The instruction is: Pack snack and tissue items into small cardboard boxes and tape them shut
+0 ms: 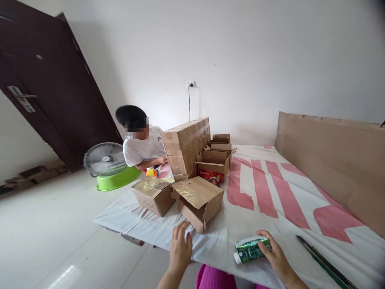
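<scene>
My right hand (275,255) grips a shiny green toothpaste-like tube (252,249) with a white cap pointing left, thumb on top and fingers along its far end. The tube is low over the table's front edge; whether it touches the cloth I cannot tell. My left hand (180,245) rests at the table edge, fingers stretched forward and thumb apart, holding nothing. Just beyond it sits a cardboard box (200,192) with its front flap partly open. Left of that is a closed, taped box (154,192).
Taped boxes (186,146) form a stack behind, beside open cartons (215,158) and red packets (210,176). Another person (142,146) leans at the table's left side. A long dark-and-green object (325,261) lies at right. A green-based fan (111,178) stands on the floor.
</scene>
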`<state>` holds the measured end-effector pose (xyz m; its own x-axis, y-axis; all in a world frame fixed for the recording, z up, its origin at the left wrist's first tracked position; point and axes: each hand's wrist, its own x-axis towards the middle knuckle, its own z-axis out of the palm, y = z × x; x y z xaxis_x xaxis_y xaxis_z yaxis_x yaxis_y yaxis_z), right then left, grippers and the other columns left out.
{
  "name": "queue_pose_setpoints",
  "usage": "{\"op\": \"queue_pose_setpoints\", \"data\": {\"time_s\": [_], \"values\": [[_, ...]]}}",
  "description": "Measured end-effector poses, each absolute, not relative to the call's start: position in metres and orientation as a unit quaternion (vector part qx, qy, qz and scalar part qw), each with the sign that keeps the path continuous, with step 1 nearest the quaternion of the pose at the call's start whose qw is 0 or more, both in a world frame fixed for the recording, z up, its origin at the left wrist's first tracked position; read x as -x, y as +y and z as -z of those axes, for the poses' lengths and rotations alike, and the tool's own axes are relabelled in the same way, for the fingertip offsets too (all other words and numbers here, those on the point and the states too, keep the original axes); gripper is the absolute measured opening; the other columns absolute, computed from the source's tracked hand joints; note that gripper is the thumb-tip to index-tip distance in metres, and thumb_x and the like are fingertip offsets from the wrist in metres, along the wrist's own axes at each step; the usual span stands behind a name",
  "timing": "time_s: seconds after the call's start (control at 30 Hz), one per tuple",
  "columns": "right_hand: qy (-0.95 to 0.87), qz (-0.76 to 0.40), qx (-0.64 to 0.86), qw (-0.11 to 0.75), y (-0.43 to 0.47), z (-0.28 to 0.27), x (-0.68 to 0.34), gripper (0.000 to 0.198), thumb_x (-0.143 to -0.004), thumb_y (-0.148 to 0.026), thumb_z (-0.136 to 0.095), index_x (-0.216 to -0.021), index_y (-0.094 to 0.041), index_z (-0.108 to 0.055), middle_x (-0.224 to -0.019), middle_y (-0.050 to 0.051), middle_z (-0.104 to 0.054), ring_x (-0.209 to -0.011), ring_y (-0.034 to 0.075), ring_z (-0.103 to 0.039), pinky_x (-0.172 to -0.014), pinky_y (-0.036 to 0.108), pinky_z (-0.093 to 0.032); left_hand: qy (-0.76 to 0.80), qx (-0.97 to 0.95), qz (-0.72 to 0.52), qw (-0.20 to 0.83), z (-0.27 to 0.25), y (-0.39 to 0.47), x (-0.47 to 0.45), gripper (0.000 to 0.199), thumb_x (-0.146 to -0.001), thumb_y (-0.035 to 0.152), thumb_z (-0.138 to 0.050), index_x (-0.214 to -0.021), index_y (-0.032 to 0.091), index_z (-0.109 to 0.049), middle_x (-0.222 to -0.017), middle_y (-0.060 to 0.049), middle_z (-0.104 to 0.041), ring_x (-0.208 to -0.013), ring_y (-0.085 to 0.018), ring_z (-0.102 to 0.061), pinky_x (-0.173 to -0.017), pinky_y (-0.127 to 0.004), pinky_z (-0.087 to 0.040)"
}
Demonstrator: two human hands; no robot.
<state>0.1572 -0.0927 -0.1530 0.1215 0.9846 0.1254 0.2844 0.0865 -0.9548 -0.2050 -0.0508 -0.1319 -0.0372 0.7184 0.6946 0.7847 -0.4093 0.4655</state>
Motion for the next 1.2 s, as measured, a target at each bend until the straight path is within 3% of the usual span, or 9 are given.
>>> {"op": "queue_pose_setpoints", "data": {"time_s": [0.1, 0.2, 0.3, 0.4, 0.6, 0.73, 0.93, 1.03, 1.2], "values": [[-0.565, -0.353, 0.574, 0.475, -0.093, 0.153, -0.157, 0.049, -0.080, -0.062, -0.055, -0.109, -0.022, -0.062, -0.106, 0.007, -0.069, -0.098, 0.026, -0.064, -0.084, 0.032, -0.051, -0.564, 0.724, 0.374, 0.136, 0.117, -0.025, 0.221, 0.049, -0.086, 0.008, -0.040, -0.131, 0.022, -0.054, -0.137, -0.012, -0.051, -0.132, -0.031, -0.040, -0.104, -0.051, -0.039], [-0.570, -0.342, 0.574, 0.479, -0.094, 0.153, -0.157, 0.048, -0.081, -0.060, -0.056, -0.110, -0.022, -0.062, -0.108, 0.008, -0.069, -0.100, 0.026, -0.064, -0.086, 0.033, -0.051, -0.546, 0.784, 0.257, 0.144, 0.104, -0.003, 0.216, 0.052, -0.082, 0.006, -0.046, -0.126, 0.028, -0.061, -0.145, -0.008, -0.047, -0.141, -0.035, -0.027, -0.108, -0.054, -0.031], [-0.570, -0.336, 0.576, 0.481, -0.095, 0.152, -0.157, 0.048, -0.080, -0.059, -0.057, -0.109, -0.022, -0.062, -0.108, 0.007, -0.069, -0.099, 0.026, -0.064, -0.087, 0.033, -0.050, -0.524, 0.827, 0.183, 0.089, 0.081, 0.011, 0.206, 0.034, -0.084, 0.011, -0.050, -0.104, 0.028, -0.072, -0.116, -0.008, -0.069, -0.124, -0.031, -0.051, -0.110, -0.054, -0.025], [-0.574, -0.337, 0.574, 0.477, -0.095, 0.151, -0.157, 0.047, -0.081, -0.059, -0.056, -0.109, -0.022, -0.062, -0.105, 0.007, -0.069, -0.095, 0.025, -0.065, -0.084, 0.033, -0.051, -0.496, 0.857, 0.134, 0.040, 0.057, 0.017, 0.203, 0.030, -0.085, 0.013, -0.048, -0.094, 0.028, -0.073, -0.096, -0.005, -0.074, -0.104, -0.024, -0.062, -0.113, -0.050, -0.020], [-0.579, -0.336, 0.570, 0.476, -0.094, 0.148, -0.156, 0.046, -0.082, -0.059, -0.055, -0.108, -0.022, -0.061, -0.103, 0.006, -0.069, -0.093, 0.025, -0.065, -0.084, 0.034, -0.050, -0.484, 0.874, 0.034, 0.027, 0.065, 0.022, 0.206, 0.074, -0.061, 0.007, -0.058, -0.133, 0.021, -0.054, -0.129, -0.012, -0.062, -0.128, -0.030, -0.049, -0.113, -0.048, -0.022], [-0.581, -0.330, 0.573, 0.475, -0.095, 0.146, -0.155, 0.045, -0.081, -0.059, -0.056, -0.108, -0.023, -0.061, -0.104, 0.006, -0.070, -0.096, 0.026, -0.064, -0.085, 0.034, -0.050, -0.496, 0.865, 0.057, 0.045, 0.075, 0.026, 0.201, 0.057, -0.066, 0.007, -0.055, -0.122, 0.019, -0.061, -0.111, -0.013, -0.071, -0.115, -0.031, -0.058, -0.111, -0.054, -0.021], [-0.581, -0.323, 0.579, 0.473, -0.096, 0.146, -0.156, 0.048, -0.080, -0.060, -0.054, -0.108, -0.022, -0.061, -0.105, 0.006, -0.069, -0.097, 0.026, -0.064, -0.086, 0.034, -0.049, -0.476, 0.876, 0.066, 0.052, 0.040, 0.025, 0.202, 0.035, -0.079, 0.005, -0.045, -0.097, 0.021, -0.070, -0.092, -0.009, -0.073, -0.098, -0.026, -0.065, -0.103, -0.044, -0.034], [-0.580, -0.322, 0.578, 0.475, -0.095, 0.149, -0.156, 0.048, -0.080, -0.060, -0.056, -0.108, -0.022, -0.061, -0.105, 0.007, -0.069, -0.098, 0.026, -0.064, -0.087, 0.034, -0.049, -0.476, 0.876, 0.062, 0.047, 0.033, 0.021, 0.201, 0.028, -0.080, 0.013, -0.052, -0.101, 0.020, -0.068, -0.100, -0.010, -0.072, -0.104, -0.028, -0.062, -0.099, -0.042, -0.037], [-0.568, -0.322, 0.578, 0.489, -0.095, 0.148, -0.155, 0.046, -0.078, -0.058, -0.059, -0.106, -0.023, -0.063, -0.104, 0.006, -0.070, -0.095, 0.026, -0.065, -0.084, 0.034, -0.051, -0.451, 0.891, 0.045, 0.029, 0.057, 0.020, 0.181, 0.039, -0.072, 0.026, -0.068, -0.111, 0.019, -0.064, -0.117, -0.012, -0.066, -0.110, -0.030, -0.060, -0.098, -0.042, -0.039]]}}
